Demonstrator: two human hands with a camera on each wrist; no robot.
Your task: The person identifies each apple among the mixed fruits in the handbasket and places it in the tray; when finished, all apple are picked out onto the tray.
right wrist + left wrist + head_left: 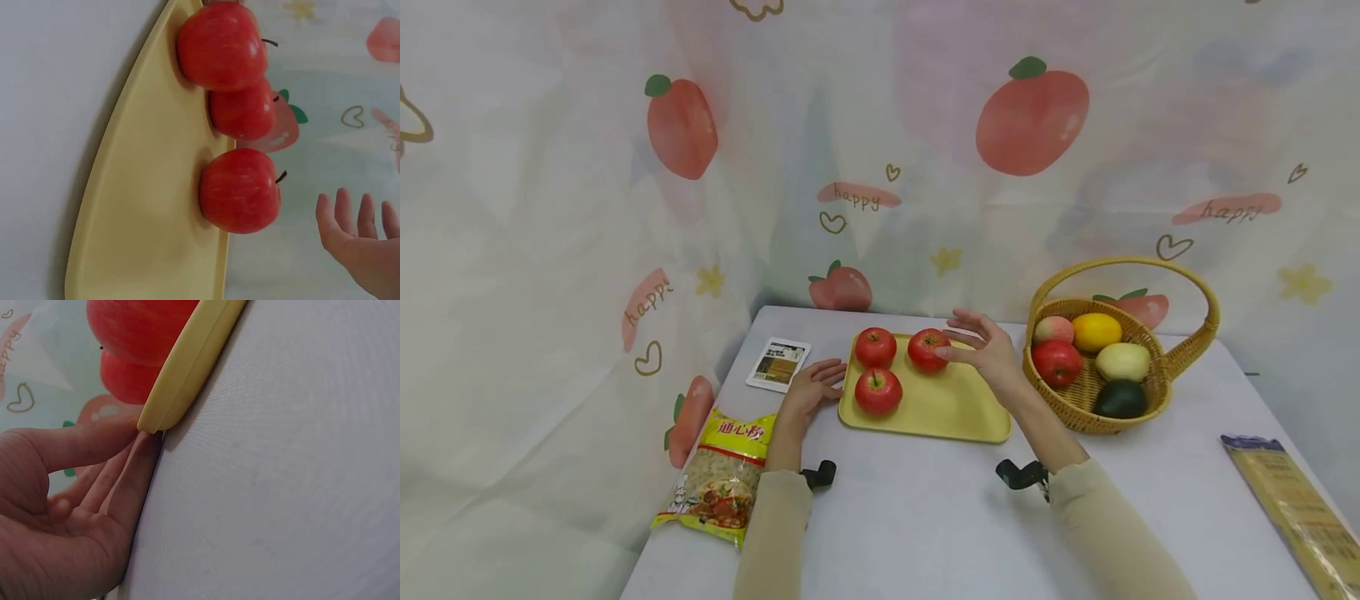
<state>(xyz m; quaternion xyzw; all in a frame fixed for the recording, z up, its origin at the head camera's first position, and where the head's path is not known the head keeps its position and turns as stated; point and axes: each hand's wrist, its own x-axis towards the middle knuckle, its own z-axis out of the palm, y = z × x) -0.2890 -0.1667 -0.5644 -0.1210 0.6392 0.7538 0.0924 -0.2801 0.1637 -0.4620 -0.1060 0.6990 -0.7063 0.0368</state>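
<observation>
Three red apples sit on a yellow tray (pixel 955 404): a back-left apple (pixel 876 347), a front-left apple (pixel 878 392) and a back-right apple (pixel 928 350). My left hand (pixel 807 396) is at the tray's left end; the left wrist view shows the thumb (pixel 94 442) and fingertips touching the rim, fingers fairly straight. Over the tray's back right, my right hand (pixel 988 354) holds nothing. Its fingers are spread, and the thumb overlaps the back-right apple in the head view. In the right wrist view, a gap separates the fingers (pixel 344 215) from that apple (pixel 240 190).
Right of the tray stands a wicker basket (pixel 1086 425) with a tall handle and several fruits. A pasta bag (pixel 722 483) lies at left, below a white package (pixel 778 364). A long flat packet (pixel 1292 508) lies at the right edge. Printed cloth hangs behind.
</observation>
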